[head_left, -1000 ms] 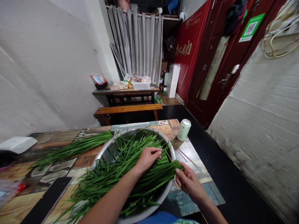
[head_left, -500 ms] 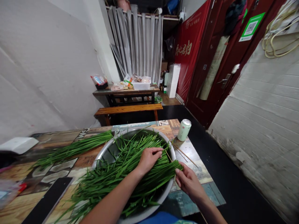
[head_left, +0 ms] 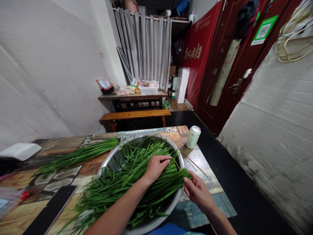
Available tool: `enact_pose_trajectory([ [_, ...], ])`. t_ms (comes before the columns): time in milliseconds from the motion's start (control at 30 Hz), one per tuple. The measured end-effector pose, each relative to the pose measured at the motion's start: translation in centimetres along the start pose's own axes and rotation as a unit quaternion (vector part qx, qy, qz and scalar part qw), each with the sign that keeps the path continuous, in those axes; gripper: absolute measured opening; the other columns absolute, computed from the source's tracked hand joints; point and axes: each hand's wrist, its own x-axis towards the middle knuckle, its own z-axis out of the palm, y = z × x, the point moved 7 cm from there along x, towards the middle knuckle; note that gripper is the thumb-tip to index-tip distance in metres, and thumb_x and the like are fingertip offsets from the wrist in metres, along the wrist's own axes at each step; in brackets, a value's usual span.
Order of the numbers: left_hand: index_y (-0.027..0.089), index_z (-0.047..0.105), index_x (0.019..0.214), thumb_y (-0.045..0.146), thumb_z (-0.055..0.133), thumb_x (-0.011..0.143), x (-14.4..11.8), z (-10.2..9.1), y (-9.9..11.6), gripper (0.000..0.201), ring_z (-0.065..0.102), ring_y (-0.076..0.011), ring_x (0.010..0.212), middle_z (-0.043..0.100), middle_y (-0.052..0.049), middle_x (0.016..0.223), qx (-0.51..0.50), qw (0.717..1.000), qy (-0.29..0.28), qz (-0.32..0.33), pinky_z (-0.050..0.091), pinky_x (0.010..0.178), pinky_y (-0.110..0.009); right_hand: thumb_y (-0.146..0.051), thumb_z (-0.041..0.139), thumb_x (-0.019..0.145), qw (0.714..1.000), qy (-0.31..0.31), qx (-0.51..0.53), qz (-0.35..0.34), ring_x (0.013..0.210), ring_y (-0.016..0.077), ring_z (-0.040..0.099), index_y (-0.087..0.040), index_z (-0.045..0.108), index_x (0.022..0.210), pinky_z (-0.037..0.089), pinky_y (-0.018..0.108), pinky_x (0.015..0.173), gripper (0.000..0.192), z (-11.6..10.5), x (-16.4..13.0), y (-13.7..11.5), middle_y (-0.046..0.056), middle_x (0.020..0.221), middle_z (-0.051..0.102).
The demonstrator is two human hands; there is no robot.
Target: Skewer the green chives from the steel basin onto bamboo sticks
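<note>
Your left hand (head_left: 155, 167) lies on the chives (head_left: 137, 182) in the metal basin (head_left: 114, 156), fingers curled and pinching a few blades near the cut ends. Your right hand (head_left: 198, 191) sits at the basin's near-right rim, thumb and fingers closed on the tips of the same bunch. Against the frames a second and half a second ago, hardly anything has moved: both hands sit in the same spots and only the view has shifted a little. My read: the bunch is being held and sorted in place, not lifted. A thin stick (head_left: 195, 163) lies on the bench (head_left: 207, 182) just beyond the right hand. A second chive pile (head_left: 78, 156) lies left of the basin; a green can (head_left: 193, 137) stands at the far right corner.
</note>
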Motion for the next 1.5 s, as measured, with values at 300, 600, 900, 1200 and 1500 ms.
enact_pose_trajectory([
  [300,0.015,0.07,0.094,0.026,0.056,0.072,-0.2,-0.2,0.4,0.029,0.064,-0.0197,0.085,0.071,-0.006,0.087,0.0,1.0,0.002,0.009,0.046,0.085,-0.029,-0.043,0.057,0.079,1.0,-0.007,-0.008,0.01,0.028,0.0012,0.018,-0.014,0.039,0.109,0.01,0.014,0.029,0.046,0.1,-0.1,-0.1,-0.012,0.039,0.042],
  [600,0.016,0.069,0.095,0.025,0.055,0.073,-0.3,0.3,0.8,0.028,0.064,-0.0179,0.085,0.07,-0.004,0.093,0.006,0.999,-0.031,0.034,0.046,0.084,-0.027,-0.042,0.057,0.079,1.0,-0.01,-0.008,0.003,0.028,0.0005,0.017,-0.014,0.043,0.106,0.01,0.014,0.028,0.041,0.0,-0.3,-0.3,-0.012,0.04,0.042],
  [900,0.016,0.07,0.094,0.024,0.054,0.075,-1.6,2.4,2.2,0.026,0.064,-0.0172,0.083,0.071,-0.005,0.092,-0.012,0.986,-0.154,0.062,0.047,0.077,-0.024,-0.041,0.057,0.079,1.0,-0.009,0.005,-0.013,0.03,0.0017,0.022,-0.014,0.042,0.112,0.012,0.014,0.03,0.045,-0.4,0.0,-0.2,-0.011,0.04,0.042],
  [1200,0.019,0.07,0.09,0.025,0.052,0.076,0.1,-1.4,0.9,0.024,0.061,-0.0184,0.087,0.069,-0.005,0.092,0.211,0.975,-0.038,0.058,0.044,0.081,-0.027,-0.043,0.06,0.076,1.0,0.005,0.004,-0.007,0.032,0.0018,0.022,-0.014,0.046,0.107,0.01,0.015,0.031,0.045,-0.6,-0.5,-0.1,-0.011,0.042,0.04],
  [1500,0.022,0.071,0.083,0.029,0.057,0.075,0.3,0.3,-1.1,0.018,0.058,-0.0188,0.081,0.067,-0.005,0.081,0.362,0.924,-0.068,0.104,0.041,0.074,-0.028,-0.047,0.06,0.075,1.0,0.01,-0.012,0.002,0.029,0.0012,0.02,-0.015,0.045,0.105,0.01,0.015,0.029,0.046,-0.5,-0.7,-0.4,-0.011,0.04,0.041],
])
